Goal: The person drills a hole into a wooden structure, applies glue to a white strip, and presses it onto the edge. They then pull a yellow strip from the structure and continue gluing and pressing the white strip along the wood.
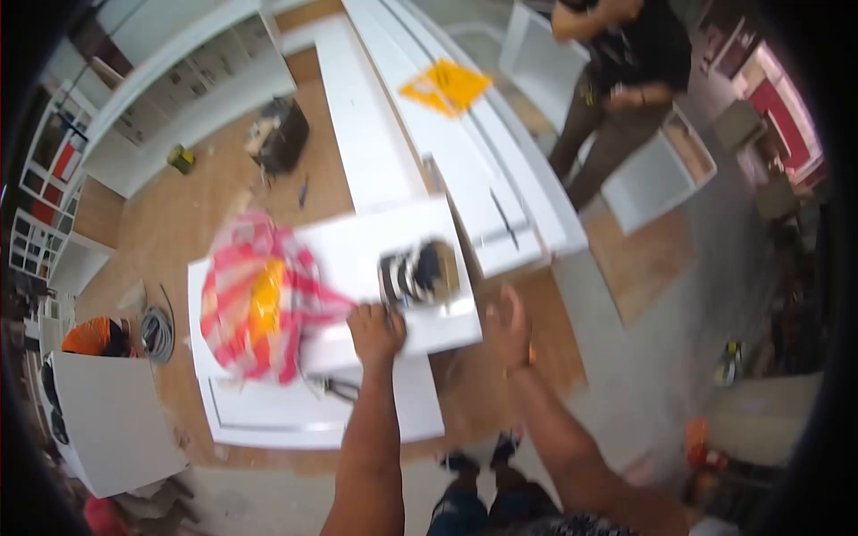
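My left hand (376, 332) is closed at the gathered end of a pink and white striped plastic bag (255, 299), which lies on a white panel (349, 246). Something yellow shows through the bag's side. Just beyond my left hand, a dark and white striped bundle (409, 275) rests near the panel's right part. Off the panel's right edge, my right hand (511, 330) is raised with its fingers apart, holding nothing. Pliers with dark handles (341, 388) lie on a lower white panel (268, 415), left of my left forearm.
Long white boards (456, 152) with a yellow sheet (445, 87) on them stretch away ahead. A person in dark clothes (617, 80) stands at the upper right. A dark tool bag (279, 134), coiled grey hose (157, 334) and white cabinet (116, 420) are at the left.
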{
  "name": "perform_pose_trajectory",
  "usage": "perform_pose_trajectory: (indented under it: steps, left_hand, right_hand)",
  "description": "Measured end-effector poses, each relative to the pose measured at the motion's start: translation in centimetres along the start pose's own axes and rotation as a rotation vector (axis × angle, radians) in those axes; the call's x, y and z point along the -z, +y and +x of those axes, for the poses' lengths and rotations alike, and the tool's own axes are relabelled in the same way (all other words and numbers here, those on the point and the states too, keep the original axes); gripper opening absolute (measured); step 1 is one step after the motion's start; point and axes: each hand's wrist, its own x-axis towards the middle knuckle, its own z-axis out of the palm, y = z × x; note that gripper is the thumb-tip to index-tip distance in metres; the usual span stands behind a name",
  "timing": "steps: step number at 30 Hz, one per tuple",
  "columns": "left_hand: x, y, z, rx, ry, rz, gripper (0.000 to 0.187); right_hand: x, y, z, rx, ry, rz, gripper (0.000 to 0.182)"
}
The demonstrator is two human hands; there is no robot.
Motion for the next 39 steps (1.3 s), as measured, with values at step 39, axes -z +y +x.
perform_pose_trajectory:
  steps: [39]
  left_hand:
    - [-0.4,0.3,1.6,0.092,-0.129,0.033,0.017]
  right_hand:
    - [5.7,2.8,2.6,-0.424,-0.461,0.046,0.034]
